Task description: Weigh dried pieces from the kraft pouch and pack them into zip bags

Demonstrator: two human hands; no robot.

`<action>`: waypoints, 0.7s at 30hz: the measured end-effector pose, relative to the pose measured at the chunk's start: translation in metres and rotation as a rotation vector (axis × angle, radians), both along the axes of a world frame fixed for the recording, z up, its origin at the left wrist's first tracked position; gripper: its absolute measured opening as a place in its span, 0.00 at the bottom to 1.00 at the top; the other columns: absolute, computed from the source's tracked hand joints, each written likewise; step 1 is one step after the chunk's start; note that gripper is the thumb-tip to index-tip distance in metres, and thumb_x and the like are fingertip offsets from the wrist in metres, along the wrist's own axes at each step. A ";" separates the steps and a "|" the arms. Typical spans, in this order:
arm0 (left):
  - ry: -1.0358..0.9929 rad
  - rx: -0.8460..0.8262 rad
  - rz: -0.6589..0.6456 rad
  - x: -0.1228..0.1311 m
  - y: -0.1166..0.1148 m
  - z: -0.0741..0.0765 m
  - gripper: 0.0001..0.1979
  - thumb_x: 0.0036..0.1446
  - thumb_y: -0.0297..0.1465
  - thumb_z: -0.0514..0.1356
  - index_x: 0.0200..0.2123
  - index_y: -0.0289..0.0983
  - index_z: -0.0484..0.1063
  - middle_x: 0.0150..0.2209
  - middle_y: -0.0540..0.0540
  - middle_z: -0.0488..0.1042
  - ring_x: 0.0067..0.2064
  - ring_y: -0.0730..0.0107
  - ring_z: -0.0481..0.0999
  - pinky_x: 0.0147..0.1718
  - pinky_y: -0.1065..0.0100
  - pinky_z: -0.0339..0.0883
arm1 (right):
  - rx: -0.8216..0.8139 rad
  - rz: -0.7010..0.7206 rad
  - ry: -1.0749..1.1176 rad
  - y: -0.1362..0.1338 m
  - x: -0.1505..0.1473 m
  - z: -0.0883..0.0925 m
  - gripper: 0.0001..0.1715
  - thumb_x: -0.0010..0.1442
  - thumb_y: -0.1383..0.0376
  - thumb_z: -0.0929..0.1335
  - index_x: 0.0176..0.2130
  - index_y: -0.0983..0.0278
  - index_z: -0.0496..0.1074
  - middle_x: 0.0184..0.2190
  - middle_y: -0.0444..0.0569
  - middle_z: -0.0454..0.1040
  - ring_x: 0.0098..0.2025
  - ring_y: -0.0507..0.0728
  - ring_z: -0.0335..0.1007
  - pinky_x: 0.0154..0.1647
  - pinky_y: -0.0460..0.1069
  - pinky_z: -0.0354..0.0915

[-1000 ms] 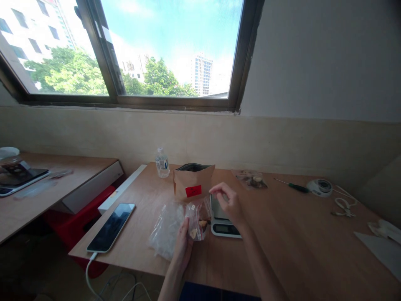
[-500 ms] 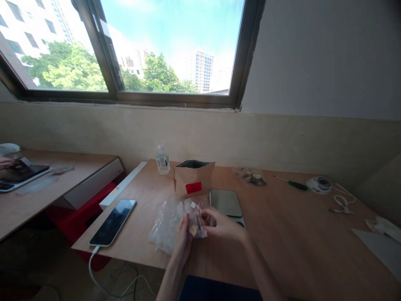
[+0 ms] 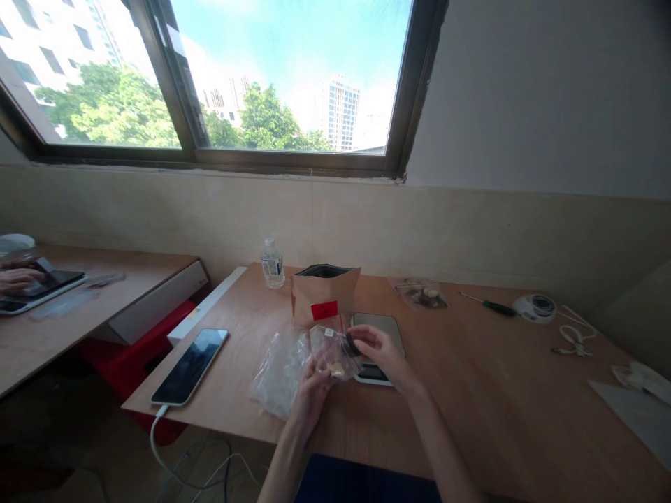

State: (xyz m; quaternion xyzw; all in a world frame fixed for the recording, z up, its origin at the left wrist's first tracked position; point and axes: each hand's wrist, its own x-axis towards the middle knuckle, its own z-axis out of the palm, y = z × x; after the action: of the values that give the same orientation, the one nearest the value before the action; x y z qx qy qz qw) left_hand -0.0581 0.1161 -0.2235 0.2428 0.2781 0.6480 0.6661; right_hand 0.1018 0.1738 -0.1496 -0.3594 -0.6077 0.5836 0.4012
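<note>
Currently left hand grips the clear zip bag, lower centre of frame; right hand at its mouth, by a dark piece, cannot tell if pinched. Best: lips spread wide, mouth tipped upward.

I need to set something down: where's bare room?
Widest free patch: between the right forearm and pale sheet, before the screwdriver. A narrower one lies between phone and clear plastic. Crowded: around the left hand and right hand, with small bag, pouch and scale.
</note>
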 end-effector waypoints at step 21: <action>0.241 -0.031 0.145 0.009 -0.001 -0.006 0.13 0.50 0.34 0.64 0.39 0.36 0.74 0.36 0.46 0.77 0.35 0.70 0.74 0.37 0.72 0.64 | -0.163 0.180 -0.030 0.001 -0.004 -0.030 0.26 0.44 0.54 0.74 0.40 0.63 0.67 0.33 0.44 0.69 0.30 0.50 0.64 0.26 0.43 0.61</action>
State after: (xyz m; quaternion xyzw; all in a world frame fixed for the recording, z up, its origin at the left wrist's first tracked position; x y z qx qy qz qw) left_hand -0.0489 0.1155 -0.2290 0.2876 0.3830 0.6562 0.5831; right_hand 0.0973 0.1745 -0.1795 -0.3432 -0.5939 0.6595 0.3075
